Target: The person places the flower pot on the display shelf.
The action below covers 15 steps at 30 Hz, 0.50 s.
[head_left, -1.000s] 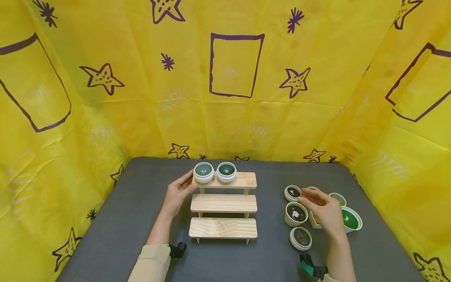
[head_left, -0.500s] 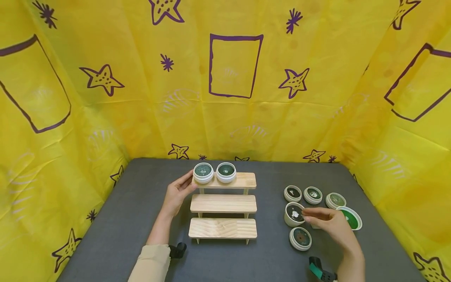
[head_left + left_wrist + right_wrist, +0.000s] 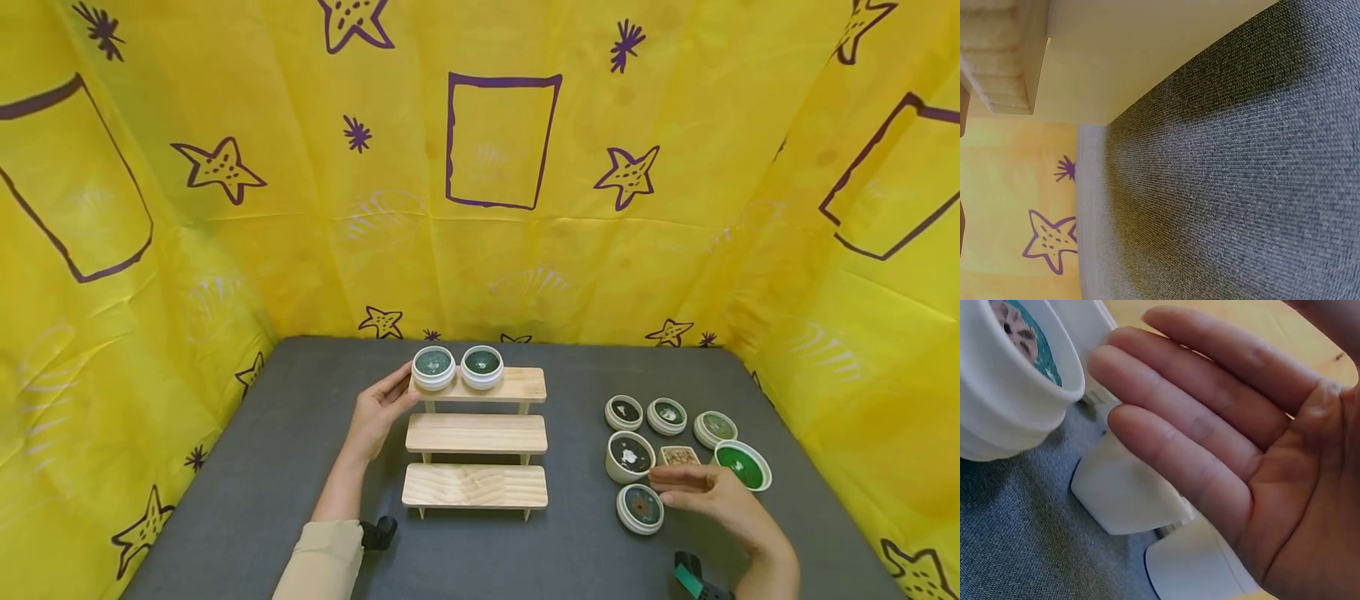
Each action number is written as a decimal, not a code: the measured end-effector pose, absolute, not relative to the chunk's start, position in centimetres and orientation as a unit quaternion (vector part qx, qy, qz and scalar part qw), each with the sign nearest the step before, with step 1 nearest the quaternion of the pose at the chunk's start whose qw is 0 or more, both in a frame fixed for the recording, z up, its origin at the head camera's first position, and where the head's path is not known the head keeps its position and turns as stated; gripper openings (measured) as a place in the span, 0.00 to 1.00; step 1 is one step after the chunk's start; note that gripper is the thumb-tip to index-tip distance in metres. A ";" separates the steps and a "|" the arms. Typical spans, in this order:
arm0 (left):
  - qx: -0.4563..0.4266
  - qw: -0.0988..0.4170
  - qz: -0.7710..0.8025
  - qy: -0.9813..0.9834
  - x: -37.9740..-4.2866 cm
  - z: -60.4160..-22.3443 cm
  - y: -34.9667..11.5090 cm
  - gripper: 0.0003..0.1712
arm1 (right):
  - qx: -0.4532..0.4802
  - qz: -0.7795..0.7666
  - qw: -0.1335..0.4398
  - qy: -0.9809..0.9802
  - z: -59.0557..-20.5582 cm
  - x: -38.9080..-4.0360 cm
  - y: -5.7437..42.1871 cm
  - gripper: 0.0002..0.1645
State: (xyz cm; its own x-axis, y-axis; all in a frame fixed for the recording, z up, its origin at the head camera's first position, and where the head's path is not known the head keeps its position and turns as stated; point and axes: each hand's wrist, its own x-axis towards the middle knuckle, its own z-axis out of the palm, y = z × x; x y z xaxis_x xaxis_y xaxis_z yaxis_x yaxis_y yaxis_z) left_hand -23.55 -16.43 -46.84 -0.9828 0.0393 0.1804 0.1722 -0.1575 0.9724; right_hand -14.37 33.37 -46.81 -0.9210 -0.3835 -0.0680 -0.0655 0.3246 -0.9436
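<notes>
In the head view, a wooden three-tier display stand (image 3: 476, 434) sits mid-table. Two small white jars with dark green contents, a left one (image 3: 432, 368) and a right one (image 3: 482, 367), stand on its top shelf. My left hand (image 3: 377, 412) touches the left end of that shelf beside the left jar, fingers extended; whether they also touch the jar is hidden. To the right, my right hand (image 3: 705, 493) hovers with straight fingers beside a white jar with teal contents and a brownish flower-like disc (image 3: 641, 507). The right wrist view shows this jar (image 3: 1019, 394) near my empty fingers (image 3: 1172, 450).
Around my right hand stand a taller cup with dark contents (image 3: 628, 456), a small square dish (image 3: 678, 455), a larger green-filled bowl (image 3: 742, 465) and several small white jars behind them. Yellow patterned cloth (image 3: 502, 267) encloses the grey table (image 3: 330, 367) on three sides.
My right hand has moved down toward the front of the group, uncovering the square dish and a jar behind it. The left hand and the stand have not moved.
</notes>
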 end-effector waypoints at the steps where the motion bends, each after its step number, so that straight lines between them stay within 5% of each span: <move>1: -0.081 0.044 -0.756 -0.648 -23.6 -46.8 -16.4 0.35 | -0.141 -0.562 0.146 0.802 -46.8 -14.4 33.4 0.24; 15: -0.074 0.042 -0.750 -0.655 -23.6 -46.8 -16.4 0.35 | -0.156 -0.567 0.211 0.781 -48.3 -14.9 33.9 0.31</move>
State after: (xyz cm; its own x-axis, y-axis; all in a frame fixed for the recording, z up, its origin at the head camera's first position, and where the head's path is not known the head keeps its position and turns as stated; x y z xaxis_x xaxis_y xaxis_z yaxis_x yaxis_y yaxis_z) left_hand -23.62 -16.42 -46.80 -0.9854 0.0351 0.1663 0.1601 -0.1375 0.9775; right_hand -14.89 33.91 -48.32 -0.8624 -0.4825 -0.1530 -0.0039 0.3085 -0.9512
